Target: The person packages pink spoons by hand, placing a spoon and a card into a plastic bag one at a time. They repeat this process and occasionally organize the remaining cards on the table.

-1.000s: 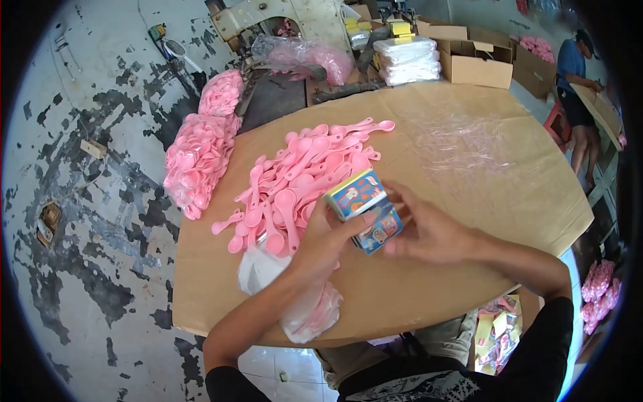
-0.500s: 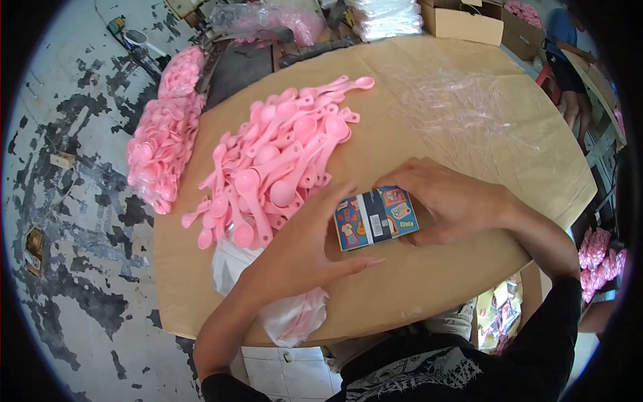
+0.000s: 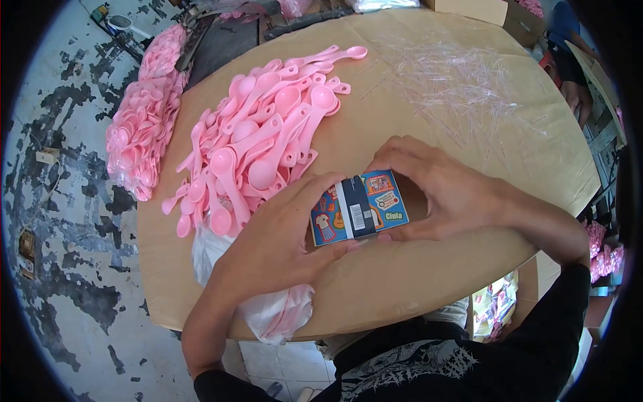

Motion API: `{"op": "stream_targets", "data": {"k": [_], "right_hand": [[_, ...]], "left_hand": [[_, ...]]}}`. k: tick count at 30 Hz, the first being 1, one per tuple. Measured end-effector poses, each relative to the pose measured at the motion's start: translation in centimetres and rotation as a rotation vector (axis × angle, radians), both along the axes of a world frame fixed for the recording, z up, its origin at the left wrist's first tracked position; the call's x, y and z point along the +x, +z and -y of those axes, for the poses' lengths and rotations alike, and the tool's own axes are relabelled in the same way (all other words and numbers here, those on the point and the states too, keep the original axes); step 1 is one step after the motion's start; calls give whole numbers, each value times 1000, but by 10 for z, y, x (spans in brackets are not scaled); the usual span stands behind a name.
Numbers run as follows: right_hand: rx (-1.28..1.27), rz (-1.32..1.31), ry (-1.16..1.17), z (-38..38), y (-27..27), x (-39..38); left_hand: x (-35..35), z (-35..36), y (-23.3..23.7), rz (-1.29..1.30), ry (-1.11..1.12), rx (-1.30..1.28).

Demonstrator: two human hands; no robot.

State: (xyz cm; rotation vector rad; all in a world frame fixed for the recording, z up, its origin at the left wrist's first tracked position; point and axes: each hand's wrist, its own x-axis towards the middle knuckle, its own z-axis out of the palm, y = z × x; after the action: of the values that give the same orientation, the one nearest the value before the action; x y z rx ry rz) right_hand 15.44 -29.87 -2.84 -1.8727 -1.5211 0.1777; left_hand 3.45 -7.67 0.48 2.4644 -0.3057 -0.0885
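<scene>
Between two hands, a small blue printed cardboard box [image 3: 362, 208] is gripped at both ends.

Fingers [image 3: 320, 182] of the left hand [image 3: 268, 234] wrap the box's left end with the thumb along its near edge. The right hand [image 3: 442, 191] arches its fingers [image 3: 395, 149] over the far edge and right end. Both hands are closed on it, probably to hold it square and steady with the barcode side up. Under the box is a brown cardboard sheet [image 3: 415, 281]; whether they touch I cannot tell. Left of the box and beyond it lies a loose heap of pink plastic spoons [image 3: 261, 147], seemingly left within easy reach. Nearer than the box, under the left wrist, sits a clear bag of spoons [image 3: 274, 311]. Beyond the box to the right, thin clear plastic sleeves [image 3: 462, 87] lie scattered.
</scene>
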Motion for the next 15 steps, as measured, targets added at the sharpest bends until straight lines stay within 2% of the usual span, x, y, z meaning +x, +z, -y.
{"op": "stream_targets", "data": {"k": [10,15], "right_hand": [[-68,-54,-16,27,11,14],[-101,24,-6,39,10,19]], "left_hand": [[-1,-5,-3,21,24,54],[1,-4,-6,-14,54,1]]}}
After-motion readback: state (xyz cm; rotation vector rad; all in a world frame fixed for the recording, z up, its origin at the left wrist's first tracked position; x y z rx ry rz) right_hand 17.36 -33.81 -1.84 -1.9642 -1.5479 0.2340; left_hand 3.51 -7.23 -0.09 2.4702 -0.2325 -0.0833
